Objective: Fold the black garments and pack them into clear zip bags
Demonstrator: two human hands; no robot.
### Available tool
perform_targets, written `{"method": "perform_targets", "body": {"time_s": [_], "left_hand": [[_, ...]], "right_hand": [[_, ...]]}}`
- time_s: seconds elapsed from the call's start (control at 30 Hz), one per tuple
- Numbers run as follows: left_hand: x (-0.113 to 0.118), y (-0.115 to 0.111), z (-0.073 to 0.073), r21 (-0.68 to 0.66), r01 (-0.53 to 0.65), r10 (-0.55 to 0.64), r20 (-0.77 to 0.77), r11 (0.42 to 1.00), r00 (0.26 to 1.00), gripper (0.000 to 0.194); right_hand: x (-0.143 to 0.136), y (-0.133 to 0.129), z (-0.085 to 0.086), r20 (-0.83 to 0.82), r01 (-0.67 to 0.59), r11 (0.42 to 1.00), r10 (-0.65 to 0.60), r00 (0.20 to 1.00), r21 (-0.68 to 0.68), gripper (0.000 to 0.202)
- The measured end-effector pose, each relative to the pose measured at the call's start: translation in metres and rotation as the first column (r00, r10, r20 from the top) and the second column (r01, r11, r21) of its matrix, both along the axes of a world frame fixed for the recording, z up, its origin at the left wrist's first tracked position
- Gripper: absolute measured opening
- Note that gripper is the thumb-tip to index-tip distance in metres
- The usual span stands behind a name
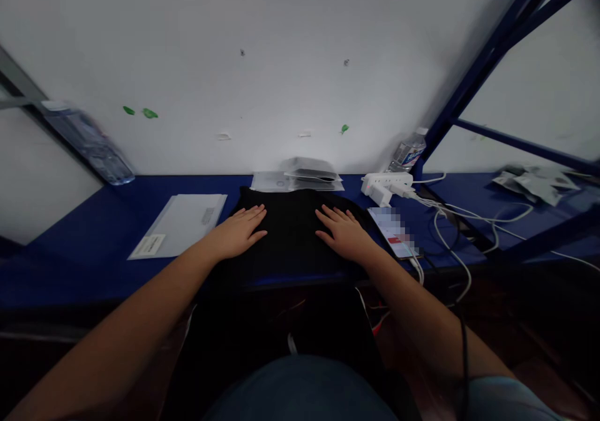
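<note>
A black cloth lies spread on the blue table, reaching its front edge. My left hand rests flat on the cloth's left part, fingers apart. On the right part of the same cloth, my right hand lies palm down with its fingers spread. Neither hand grips anything. Just behind the cloth are grey and clear plastic packets. To the left of my left hand lies a flat white packet with a label. A phone with a cable plugged in lies right of my right hand.
A white power strip with plugs and tangled white cables stands at the back right, beside a plastic bottle. A large clear bottle is at the far left. Silvery packets lie beyond the blue frame. A white wall rises behind.
</note>
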State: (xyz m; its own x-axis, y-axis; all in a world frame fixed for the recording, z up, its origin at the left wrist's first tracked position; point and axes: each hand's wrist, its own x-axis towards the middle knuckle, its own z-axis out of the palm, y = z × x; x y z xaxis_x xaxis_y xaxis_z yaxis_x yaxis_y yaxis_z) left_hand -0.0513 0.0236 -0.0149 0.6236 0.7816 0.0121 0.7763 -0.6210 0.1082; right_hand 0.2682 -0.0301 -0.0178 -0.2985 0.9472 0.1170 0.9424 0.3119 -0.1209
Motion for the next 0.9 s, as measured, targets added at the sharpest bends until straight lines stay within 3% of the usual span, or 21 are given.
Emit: {"method": "perform_targets", "body": {"time_s": [0.23,0.37,0.5,0.7,0.9], "left_hand": [[0.002,0.001,0.001,-0.012,0.019,-0.019,0.023,1.000,1.000,0.072],[0.000,0.002,0.002,-0.013,0.036,-0.036,-0.004,0.999,0.999,0.073],[-0.001,0.003,0.003,-0.023,0.041,-0.041,-0.003,0.999,0.999,0.073],[-0.002,0.004,0.001,-0.032,0.027,-0.028,-0.011,0.999,1.000,0.075],[-0.001,0.005,0.001,-0.027,0.022,-0.021,0.006,0.999,1.000,0.074]], "right_hand": [[0.009,-0.006,0.006,-0.046,-0.020,0.987,0.028,0.999,0.157,0.053],[0.023,-0.009,0.004,-0.065,0.182,0.950,-0.171,0.983,0.253,0.061],[0.036,-0.009,-0.004,-0.094,0.332,0.928,-0.320,0.943,0.171,0.078],[0.037,-0.007,-0.005,-0.065,0.349,0.929,-0.343,0.937,0.127,0.076],[0.035,-0.006,-0.009,-0.058,0.262,0.951,-0.256,0.965,0.164,0.068]]}}
